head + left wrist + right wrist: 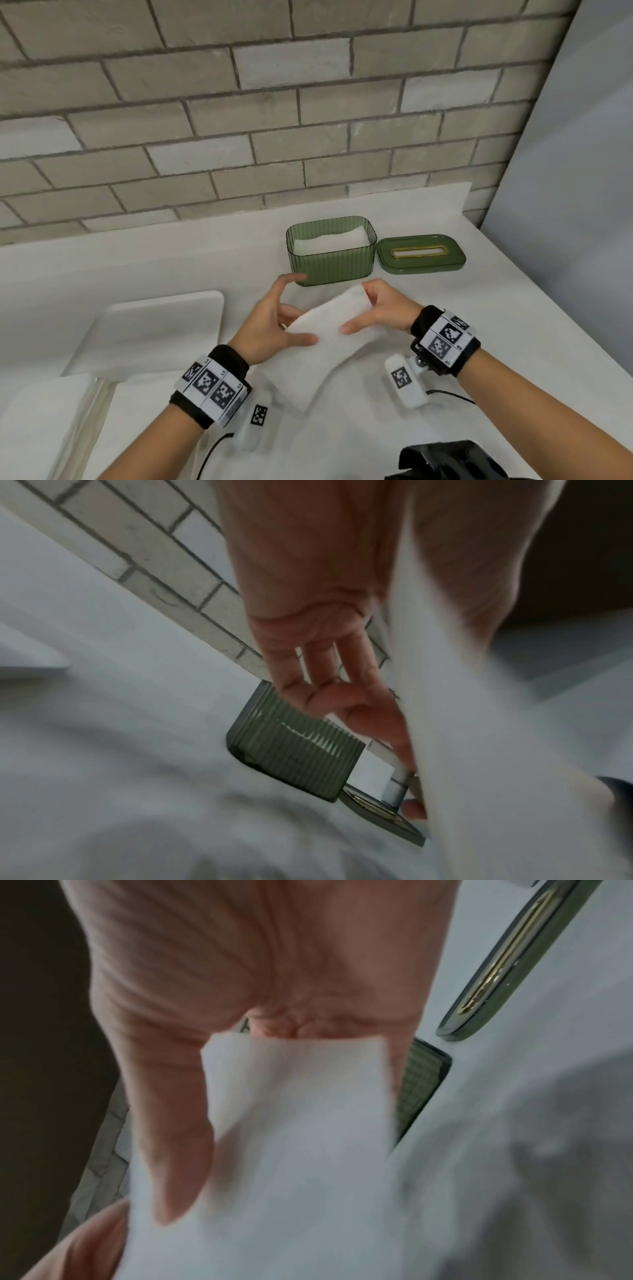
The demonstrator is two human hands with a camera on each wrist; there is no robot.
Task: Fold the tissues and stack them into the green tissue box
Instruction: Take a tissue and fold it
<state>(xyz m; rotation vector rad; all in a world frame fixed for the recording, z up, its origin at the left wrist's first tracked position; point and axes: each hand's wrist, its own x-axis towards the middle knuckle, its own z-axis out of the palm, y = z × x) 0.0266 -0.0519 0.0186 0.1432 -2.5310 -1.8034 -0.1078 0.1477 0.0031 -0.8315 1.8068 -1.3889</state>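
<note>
The left hand (270, 322) and right hand (383, 308) each pinch an end of a part-folded tissue (329, 329) over the worktop (205, 260), just before the open green box (329, 267), where uneven pull could skew the crease or tear it.

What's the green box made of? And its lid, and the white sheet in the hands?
Green box: looks like tinted see-through plastic, ribbed and glossy, since light glints on its ridges. Lid: probably the same green plastic but smooth, with a shiny gold-coloured rim round the slot, which could be metal or paint. Tissue: soft, matte paper, because it bends and droops.
</note>
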